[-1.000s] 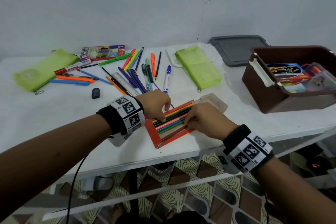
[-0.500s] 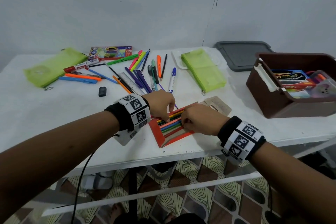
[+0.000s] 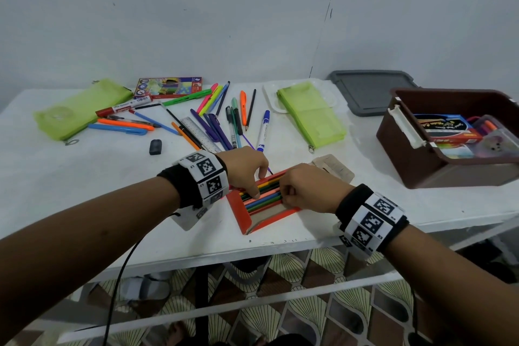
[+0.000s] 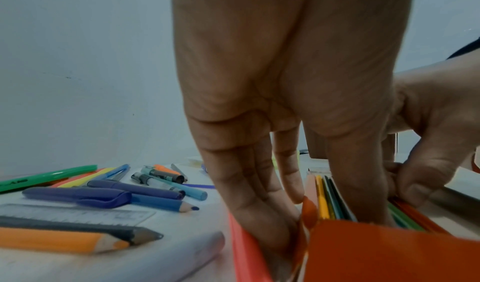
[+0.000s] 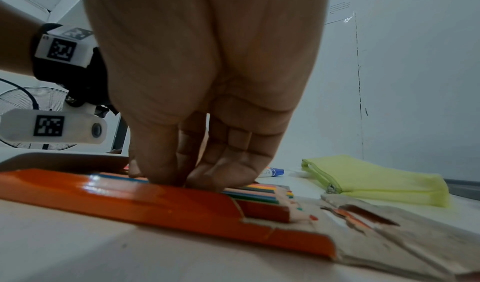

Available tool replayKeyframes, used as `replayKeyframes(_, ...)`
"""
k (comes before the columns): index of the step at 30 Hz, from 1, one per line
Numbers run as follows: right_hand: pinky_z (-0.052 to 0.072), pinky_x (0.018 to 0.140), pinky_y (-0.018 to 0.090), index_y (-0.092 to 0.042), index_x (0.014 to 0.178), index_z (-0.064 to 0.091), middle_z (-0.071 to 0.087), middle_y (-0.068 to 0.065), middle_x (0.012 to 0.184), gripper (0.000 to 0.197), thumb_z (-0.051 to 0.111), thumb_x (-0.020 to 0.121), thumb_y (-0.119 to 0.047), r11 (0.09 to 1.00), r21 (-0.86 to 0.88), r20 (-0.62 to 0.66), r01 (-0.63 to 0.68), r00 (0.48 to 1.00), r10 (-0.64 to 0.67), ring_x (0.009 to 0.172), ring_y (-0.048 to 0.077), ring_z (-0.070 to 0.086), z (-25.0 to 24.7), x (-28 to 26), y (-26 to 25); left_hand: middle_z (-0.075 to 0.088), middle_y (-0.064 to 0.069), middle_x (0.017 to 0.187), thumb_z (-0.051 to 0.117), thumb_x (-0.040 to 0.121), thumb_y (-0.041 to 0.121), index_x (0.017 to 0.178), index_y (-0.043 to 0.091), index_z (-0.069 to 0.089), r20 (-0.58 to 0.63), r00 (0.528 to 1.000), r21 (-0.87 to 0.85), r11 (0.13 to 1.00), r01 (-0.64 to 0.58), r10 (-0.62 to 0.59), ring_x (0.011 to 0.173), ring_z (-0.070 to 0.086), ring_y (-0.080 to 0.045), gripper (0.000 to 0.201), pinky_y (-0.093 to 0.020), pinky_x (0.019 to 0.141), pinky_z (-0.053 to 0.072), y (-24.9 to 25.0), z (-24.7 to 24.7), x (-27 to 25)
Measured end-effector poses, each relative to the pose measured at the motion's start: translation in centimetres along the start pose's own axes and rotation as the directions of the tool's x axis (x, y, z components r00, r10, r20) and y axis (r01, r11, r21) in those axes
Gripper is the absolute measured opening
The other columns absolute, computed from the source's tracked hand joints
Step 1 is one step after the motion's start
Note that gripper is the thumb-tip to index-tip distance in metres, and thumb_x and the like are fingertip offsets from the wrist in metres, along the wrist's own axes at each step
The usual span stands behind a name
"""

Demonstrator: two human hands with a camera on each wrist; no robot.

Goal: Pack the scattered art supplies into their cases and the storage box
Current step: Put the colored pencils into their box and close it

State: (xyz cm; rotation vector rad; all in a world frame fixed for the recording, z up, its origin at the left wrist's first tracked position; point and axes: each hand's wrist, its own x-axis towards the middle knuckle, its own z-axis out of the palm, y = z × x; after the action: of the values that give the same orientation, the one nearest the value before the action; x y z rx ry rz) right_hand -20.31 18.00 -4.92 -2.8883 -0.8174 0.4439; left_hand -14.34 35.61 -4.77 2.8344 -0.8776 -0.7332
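Note:
An open orange pencil box [image 3: 244, 219] lies near the table's front edge with coloured pencils [image 3: 265, 196] side by side in it. My left hand [image 3: 244, 168] holds the box at its far wall, fingers [image 4: 259, 194] down the outside and the thumb on the pencils inside. My right hand [image 3: 306, 188] is curled over the box's right half, its fingertips [image 5: 197, 171] pinching the pencils. The right half of the pencils is hidden under that hand. The box's orange side [image 5: 155, 202] faces the right wrist camera.
Loose pens, pencils and a ruler [image 3: 213, 121] are scattered behind the box, with a black eraser [image 3: 155, 146]. Green pouches [image 3: 311, 115] [image 3: 75, 109] lie behind. A brown storage box [image 3: 421, 154] stands at the right, its grey lid [image 3: 370, 93] behind it.
My right hand has slid left along the pencils, closer to the left hand. The left thumb has come down onto the pencils. The box has stayed in place.

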Motion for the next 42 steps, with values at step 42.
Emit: replayKeyframes(42,0.059,0.077,0.032,0.000,0.092,0.072,0.072,0.013,0.089,0.018,0.075,0.080,-0.013,0.954,0.151,0.019,-0.258,0.966,0.258,0.079,0.024,0.068,-4.9,24.3,-11.3,0.064,-0.002,0.104,0.073,0.081,0.017,0.088,0.018,0.067,-0.309,0.867,-0.223,0.916,0.333,-0.391,0.097,0.058,-0.020,0.009,-0.031,0.077,0.049,-27.8,-3.5,-6.7)
